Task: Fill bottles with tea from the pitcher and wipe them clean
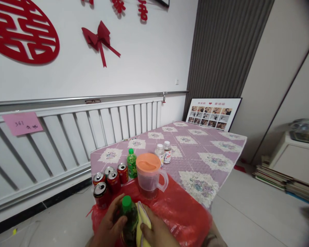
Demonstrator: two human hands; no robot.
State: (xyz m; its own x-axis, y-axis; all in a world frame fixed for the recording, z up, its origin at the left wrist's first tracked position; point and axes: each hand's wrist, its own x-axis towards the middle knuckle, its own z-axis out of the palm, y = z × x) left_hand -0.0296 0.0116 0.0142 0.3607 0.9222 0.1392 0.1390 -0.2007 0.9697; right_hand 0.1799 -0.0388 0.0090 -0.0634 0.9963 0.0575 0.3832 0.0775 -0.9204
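My left hand [110, 223] is wrapped round the left side of a green-capped plastic bottle [130, 219] at the bottom of the view. My right hand [157, 228] grips a folded yellow cloth [143, 223] and presses it against the bottle's right side. The bottle stands roughly upright, its lower part cut off by the frame. Just beyond is a clear plastic pitcher [147, 183] with an orange lid [148, 162] and a little brownish liquid inside. Several red drink cans [112, 181] stand to the left, on or beside a red plastic bag [182, 211].
Behind the pitcher stand another green bottle [132, 164] and two small white-capped bottles [167, 152]. A purple floral cloth [154, 135] covers the table. A white radiator [113, 120] runs along the wall at left; a photo board [211, 113] leans at the far end.
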